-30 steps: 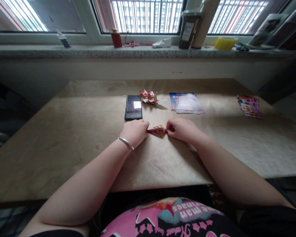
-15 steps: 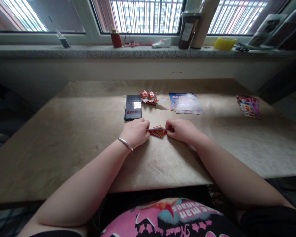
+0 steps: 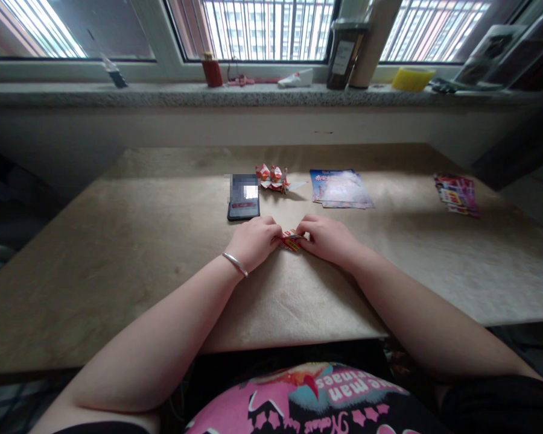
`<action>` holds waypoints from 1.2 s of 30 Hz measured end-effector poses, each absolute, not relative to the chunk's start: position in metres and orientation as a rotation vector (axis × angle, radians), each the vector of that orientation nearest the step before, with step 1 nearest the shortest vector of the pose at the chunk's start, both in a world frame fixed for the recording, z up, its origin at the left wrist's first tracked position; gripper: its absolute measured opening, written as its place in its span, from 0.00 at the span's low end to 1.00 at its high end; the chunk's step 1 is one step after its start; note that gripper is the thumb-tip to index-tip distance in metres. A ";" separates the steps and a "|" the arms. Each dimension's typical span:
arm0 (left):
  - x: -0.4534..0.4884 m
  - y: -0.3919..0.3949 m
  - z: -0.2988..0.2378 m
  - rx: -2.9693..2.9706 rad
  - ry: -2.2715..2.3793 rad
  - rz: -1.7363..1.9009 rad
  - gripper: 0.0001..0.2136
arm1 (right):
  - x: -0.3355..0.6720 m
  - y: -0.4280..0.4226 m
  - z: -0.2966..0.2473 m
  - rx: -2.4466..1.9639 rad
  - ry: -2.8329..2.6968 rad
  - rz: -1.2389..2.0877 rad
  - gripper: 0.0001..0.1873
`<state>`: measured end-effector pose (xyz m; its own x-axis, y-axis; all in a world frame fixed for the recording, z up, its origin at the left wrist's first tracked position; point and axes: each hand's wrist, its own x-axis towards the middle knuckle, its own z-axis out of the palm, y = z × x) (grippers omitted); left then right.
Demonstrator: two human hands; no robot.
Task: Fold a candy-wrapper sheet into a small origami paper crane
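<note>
A small folded piece of red and yellow printed paper [image 3: 291, 241] is held low over the table, between my two hands. My left hand [image 3: 256, 239] pinches its left end, a silver bangle on the wrist. My right hand [image 3: 324, 236] grips the right end, fingers bent and closed. The fingers hide both ends of the paper. Just beyond my left hand lies a black phone [image 3: 243, 202], part of its screen pixelated. Behind it on the right stand folded red and white paper shapes [image 3: 273, 176].
Blue and pink printed sheets [image 3: 341, 188] lie flat beyond my right hand. A stack of colourful printed papers [image 3: 457, 195] is at the table's right. On the windowsill [image 3: 163, 96] stand a red container [image 3: 212, 71], a dark jar [image 3: 342, 57] and a yellow item [image 3: 412, 79].
My hands have come closer together, the left moving right and the right shifting slightly left. Less of the folded paper shows between them.
</note>
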<state>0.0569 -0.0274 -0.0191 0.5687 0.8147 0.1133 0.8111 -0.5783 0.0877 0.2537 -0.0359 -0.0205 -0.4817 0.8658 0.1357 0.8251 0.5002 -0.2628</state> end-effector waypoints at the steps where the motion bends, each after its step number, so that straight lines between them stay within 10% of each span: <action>1: 0.057 -0.028 -0.018 2.761 1.433 0.213 0.08 | 0.254 -0.035 -0.020 -1.445 -2.495 0.239 0.06; 36: 0.051 -0.016 -0.026 1.861 1.239 0.649 0.06 | 0.257 -0.032 -0.029 -1.293 -2.091 0.669 0.05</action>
